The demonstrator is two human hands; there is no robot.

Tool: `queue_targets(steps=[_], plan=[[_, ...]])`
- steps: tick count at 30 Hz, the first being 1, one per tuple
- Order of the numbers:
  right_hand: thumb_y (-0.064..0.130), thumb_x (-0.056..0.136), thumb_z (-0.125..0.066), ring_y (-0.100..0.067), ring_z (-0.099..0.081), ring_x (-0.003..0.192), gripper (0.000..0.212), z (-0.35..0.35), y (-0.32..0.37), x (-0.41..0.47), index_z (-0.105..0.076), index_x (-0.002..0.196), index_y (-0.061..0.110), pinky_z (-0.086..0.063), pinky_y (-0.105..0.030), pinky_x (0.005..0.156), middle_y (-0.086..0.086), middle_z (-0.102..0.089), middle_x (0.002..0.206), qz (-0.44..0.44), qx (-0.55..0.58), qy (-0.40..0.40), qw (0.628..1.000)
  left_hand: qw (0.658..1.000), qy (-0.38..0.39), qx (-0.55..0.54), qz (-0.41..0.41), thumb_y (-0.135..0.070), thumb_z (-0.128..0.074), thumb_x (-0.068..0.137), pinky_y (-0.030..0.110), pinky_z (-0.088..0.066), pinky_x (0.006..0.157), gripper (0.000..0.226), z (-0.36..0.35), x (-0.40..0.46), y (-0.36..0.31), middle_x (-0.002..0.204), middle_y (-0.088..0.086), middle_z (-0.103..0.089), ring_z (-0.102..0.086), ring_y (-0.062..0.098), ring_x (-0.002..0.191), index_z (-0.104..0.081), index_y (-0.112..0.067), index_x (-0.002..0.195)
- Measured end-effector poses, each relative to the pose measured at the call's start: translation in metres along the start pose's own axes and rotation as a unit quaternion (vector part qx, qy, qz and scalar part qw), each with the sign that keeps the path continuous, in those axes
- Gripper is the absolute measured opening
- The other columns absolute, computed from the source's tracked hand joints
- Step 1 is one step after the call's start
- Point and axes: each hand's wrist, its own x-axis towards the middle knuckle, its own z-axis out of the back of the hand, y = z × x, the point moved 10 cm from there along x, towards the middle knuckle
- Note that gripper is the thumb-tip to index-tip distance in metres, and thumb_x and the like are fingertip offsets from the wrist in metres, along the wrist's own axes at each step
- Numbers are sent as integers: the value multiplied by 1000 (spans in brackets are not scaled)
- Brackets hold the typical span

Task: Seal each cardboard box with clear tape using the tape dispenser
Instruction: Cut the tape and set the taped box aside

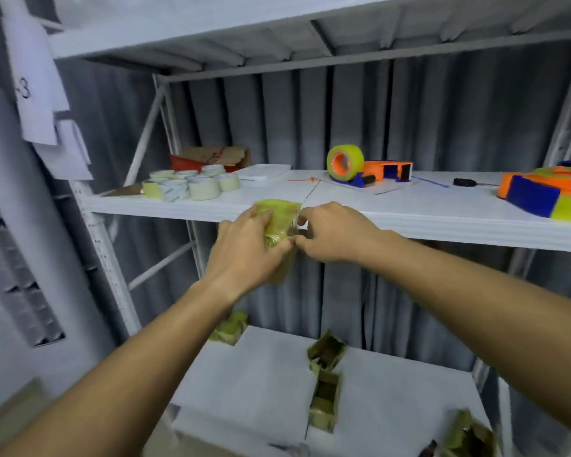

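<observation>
A small cardboard box [277, 222] is held up in front of the middle shelf's edge. My left hand [244, 249] grips the box from the left, fingers curled over its top. My right hand [330, 232] pinches at its right side, where a bit of clear tape [299, 222] shows. An orange and blue tape dispenser [366, 171] with a yellowish roll lies on the middle shelf [409, 206], beyond my hands. Several open small cardboard boxes [327, 354] lie on the lower shelf.
Several tape rolls [192, 184] sit clustered at the shelf's left, with a red and brown carton [211, 158] behind them. A second orange and blue dispenser [548, 192] lies at the far right. A black object [464, 182] lies between the dispensers. Grey curtain hangs behind the rack.
</observation>
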Motion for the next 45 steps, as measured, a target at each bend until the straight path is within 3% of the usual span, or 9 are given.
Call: queue_targets(steps=[7,18,21,23,26,34,36,39,45], plan=[[51,93,-54,-30,-62,108,40,-70,87,28,-60,118,21,-52,-38,81,-7,-67,119,47,19,59,997,995,30,37,88,-76,-43,76,47,-48,98,82,-3,-36,118,141,5,-55,-57,37,118,-57,-20,135],[50,95,-51,-29,-63,101,42,-228,104,105,-59,123,20,-53,-38,79,-7,-65,117,69,21,163,984,971,73,80,214,-55,-57,89,45,-46,87,45,-97,-44,266,128,7,-54,-53,40,105,-58,-13,104],[53,96,-49,-29,-62,102,44,-275,105,128,-60,122,19,-53,-38,84,-8,-65,118,68,40,190,979,962,78,92,244,-56,-55,89,46,-45,90,49,-126,-47,307,130,7,-53,-51,40,105,-58,-13,112],[52,97,-49,-29,-62,99,40,-309,109,142,-61,115,18,-49,-35,78,-7,-66,115,71,54,203,975,956,81,100,262,-56,-53,90,47,-45,92,51,-147,-50,334,135,7,-51,-50,40,106,-56,-12,117],[52,97,-48,-31,-61,105,41,-365,121,158,-58,122,21,-42,-33,76,-6,-65,120,82,51,227,969,949,83,92,289,-52,-51,94,46,-42,94,52,-178,-61,372,141,8,-47,-47,41,110,-56,-12,126],[53,97,-47,-32,-62,110,42,-512,159,217,-58,126,25,-53,-41,89,-1,-63,127,86,65,255,961,942,101,79,311,-60,-45,93,47,-41,98,59,-276,-76,507,147,11,-46,-46,42,118,-60,-14,126],[51,96,-49,-32,-61,110,39,-553,167,230,-58,124,25,-53,-43,89,-1,-62,126,83,71,263,958,944,100,62,307,-57,-52,93,51,-39,104,61,-308,-77,543,152,14,-40,-42,46,124,-55,-13,135],[52,94,-47,-31,-61,107,36,-620,175,249,-59,115,26,-54,-43,89,-1,-63,119,66,72,271,958,942,101,2,320,-63,-56,85,59,-38,108,86,-362,-83,600,153,20,-31,-36,45,132,-32,-15,152],[51,96,-56,-29,-58,118,51,-730,162,254,-54,138,21,-47,-34,88,-3,-61,132,18,85,290,953,935,99,-49,337,-56,-63,70,64,-39,105,92,-450,-97,681,144,20,-40,-38,44,130,-33,-16,147]])
